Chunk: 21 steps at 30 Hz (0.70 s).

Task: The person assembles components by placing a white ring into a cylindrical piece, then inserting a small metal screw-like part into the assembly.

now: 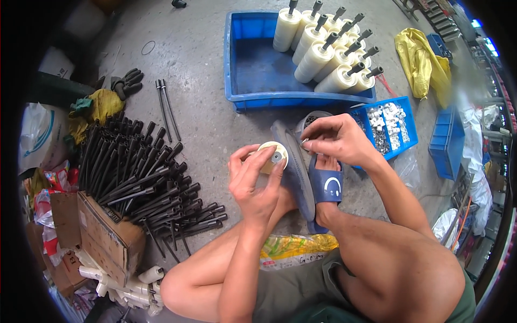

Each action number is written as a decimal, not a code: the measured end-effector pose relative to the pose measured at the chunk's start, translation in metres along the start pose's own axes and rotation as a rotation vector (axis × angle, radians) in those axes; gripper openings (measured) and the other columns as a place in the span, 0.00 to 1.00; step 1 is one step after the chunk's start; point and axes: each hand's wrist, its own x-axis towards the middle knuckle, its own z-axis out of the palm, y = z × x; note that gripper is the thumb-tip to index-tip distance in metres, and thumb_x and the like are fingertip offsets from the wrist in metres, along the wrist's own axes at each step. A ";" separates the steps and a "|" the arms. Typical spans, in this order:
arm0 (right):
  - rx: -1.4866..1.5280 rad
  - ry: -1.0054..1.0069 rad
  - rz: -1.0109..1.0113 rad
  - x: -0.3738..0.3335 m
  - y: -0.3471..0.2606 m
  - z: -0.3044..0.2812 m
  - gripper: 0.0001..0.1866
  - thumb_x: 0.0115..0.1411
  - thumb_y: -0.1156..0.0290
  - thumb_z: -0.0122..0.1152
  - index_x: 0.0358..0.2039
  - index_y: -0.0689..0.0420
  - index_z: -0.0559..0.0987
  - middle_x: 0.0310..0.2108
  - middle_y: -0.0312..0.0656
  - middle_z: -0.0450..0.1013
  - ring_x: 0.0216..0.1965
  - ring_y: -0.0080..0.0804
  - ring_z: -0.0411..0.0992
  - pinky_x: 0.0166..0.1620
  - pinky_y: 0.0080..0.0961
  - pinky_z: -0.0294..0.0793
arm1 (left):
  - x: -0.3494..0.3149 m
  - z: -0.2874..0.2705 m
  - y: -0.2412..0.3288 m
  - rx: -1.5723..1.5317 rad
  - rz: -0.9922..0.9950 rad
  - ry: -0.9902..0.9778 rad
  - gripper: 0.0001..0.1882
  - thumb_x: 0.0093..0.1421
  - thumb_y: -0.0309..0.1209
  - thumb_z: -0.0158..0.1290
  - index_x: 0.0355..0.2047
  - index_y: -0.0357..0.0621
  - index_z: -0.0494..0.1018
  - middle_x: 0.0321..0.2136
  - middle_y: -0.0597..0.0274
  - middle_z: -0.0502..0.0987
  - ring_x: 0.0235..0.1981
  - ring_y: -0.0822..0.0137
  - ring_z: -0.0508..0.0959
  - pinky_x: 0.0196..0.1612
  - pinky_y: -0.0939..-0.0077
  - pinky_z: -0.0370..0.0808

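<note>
My left hand (pixel 250 185) is closed round a short cream cylinder (pixel 276 156), its round end turned up with a small metal centre showing. The rest of that cylinder is hidden behind the fingers and palm. Just to its right, my right hand (pixel 347 141) has thumb and fingertips pinched together; a tiny pale piece may be between them, too small to name. Under those fingers stands a small round bowl (pixel 303 123) of dark little parts. Beside the right wrist lies a blue compartment tray (pixel 413 141) with white fittings (pixel 394 121) and small metal pieces.
A blue bin (pixel 301 101) ahead holds several cream rollers (pixel 309 64) with black rods upright. At left, black rods (pixel 140 167) are heaped beside a cardboard box (pixel 107 237). Two loose rods (pixel 167 110), a dark glove (pixel 128 83), a yellow sack (pixel 417 59) and a blue crate (pixel 447 145) lie around.
</note>
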 end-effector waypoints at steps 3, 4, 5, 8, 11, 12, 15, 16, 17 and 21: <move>0.062 -0.099 -0.027 -0.008 -0.035 0.013 0.10 0.57 0.77 0.74 0.40 0.64 0.87 0.30 0.44 0.83 0.30 0.26 0.80 0.34 0.24 0.78 | 0.004 0.000 0.005 0.022 0.025 -0.018 0.17 0.55 0.20 0.71 0.46 0.41 0.86 0.41 0.59 0.88 0.49 0.56 0.80 0.54 0.65 0.77; -0.092 -0.051 -0.199 -0.006 -0.033 0.015 0.09 0.57 0.77 0.75 0.40 0.63 0.88 0.29 0.44 0.83 0.29 0.28 0.80 0.33 0.25 0.77 | 0.005 0.001 0.006 0.015 0.020 -0.019 0.17 0.54 0.20 0.71 0.46 0.41 0.86 0.41 0.59 0.88 0.49 0.56 0.80 0.54 0.65 0.77; -0.247 -0.004 -0.371 -0.004 -0.028 0.017 0.09 0.57 0.77 0.75 0.39 0.63 0.88 0.29 0.44 0.82 0.28 0.31 0.80 0.32 0.26 0.77 | 0.005 0.003 0.007 0.009 0.016 -0.021 0.17 0.54 0.20 0.71 0.46 0.42 0.86 0.41 0.59 0.88 0.49 0.56 0.80 0.54 0.65 0.77; -0.423 0.049 -0.589 0.002 -0.024 0.024 0.07 0.57 0.77 0.75 0.38 0.61 0.89 0.29 0.44 0.81 0.28 0.38 0.79 0.31 0.29 0.75 | 0.004 0.001 0.007 0.021 0.012 -0.014 0.18 0.54 0.20 0.71 0.46 0.41 0.86 0.42 0.59 0.88 0.49 0.56 0.80 0.54 0.65 0.77; -0.377 0.007 -0.580 0.003 -0.031 0.025 0.08 0.56 0.77 0.77 0.37 0.61 0.88 0.29 0.43 0.81 0.29 0.35 0.79 0.31 0.28 0.74 | 0.005 -0.002 0.007 0.021 0.013 -0.008 0.19 0.53 0.20 0.71 0.46 0.41 0.86 0.42 0.58 0.88 0.49 0.56 0.81 0.54 0.64 0.77; -0.327 -0.021 -0.546 0.004 -0.031 0.024 0.08 0.56 0.77 0.77 0.36 0.60 0.88 0.29 0.43 0.80 0.29 0.34 0.79 0.31 0.28 0.74 | 0.005 -0.002 0.006 0.017 0.012 -0.008 0.19 0.53 0.20 0.71 0.46 0.41 0.86 0.42 0.58 0.88 0.49 0.56 0.81 0.54 0.64 0.78; -0.257 -0.088 -0.459 0.008 -0.030 0.023 0.08 0.56 0.74 0.77 0.36 0.60 0.88 0.29 0.43 0.80 0.30 0.34 0.79 0.33 0.30 0.76 | 0.005 -0.002 0.007 0.007 0.000 -0.012 0.19 0.53 0.20 0.71 0.47 0.41 0.86 0.42 0.58 0.88 0.50 0.55 0.81 0.54 0.63 0.78; -0.249 -0.105 -0.431 0.009 -0.029 0.022 0.08 0.56 0.73 0.77 0.36 0.60 0.88 0.29 0.43 0.81 0.30 0.35 0.80 0.34 0.30 0.77 | 0.005 0.000 0.007 0.001 0.003 -0.014 0.19 0.53 0.20 0.71 0.47 0.41 0.86 0.42 0.57 0.88 0.49 0.55 0.81 0.54 0.63 0.78; -0.268 -0.101 -0.431 0.010 -0.029 0.021 0.08 0.56 0.73 0.77 0.35 0.59 0.88 0.29 0.43 0.80 0.31 0.36 0.80 0.34 0.31 0.77 | 0.005 0.002 0.007 -0.004 0.006 -0.016 0.19 0.53 0.20 0.71 0.46 0.41 0.86 0.42 0.57 0.88 0.49 0.55 0.81 0.54 0.63 0.78; -0.389 -0.102 -0.503 0.014 -0.035 0.024 0.07 0.55 0.72 0.76 0.34 0.59 0.87 0.29 0.44 0.79 0.31 0.42 0.80 0.34 0.34 0.77 | 0.006 -0.003 0.006 0.014 0.019 -0.011 0.20 0.51 0.20 0.72 0.46 0.41 0.86 0.42 0.57 0.88 0.50 0.54 0.81 0.54 0.63 0.78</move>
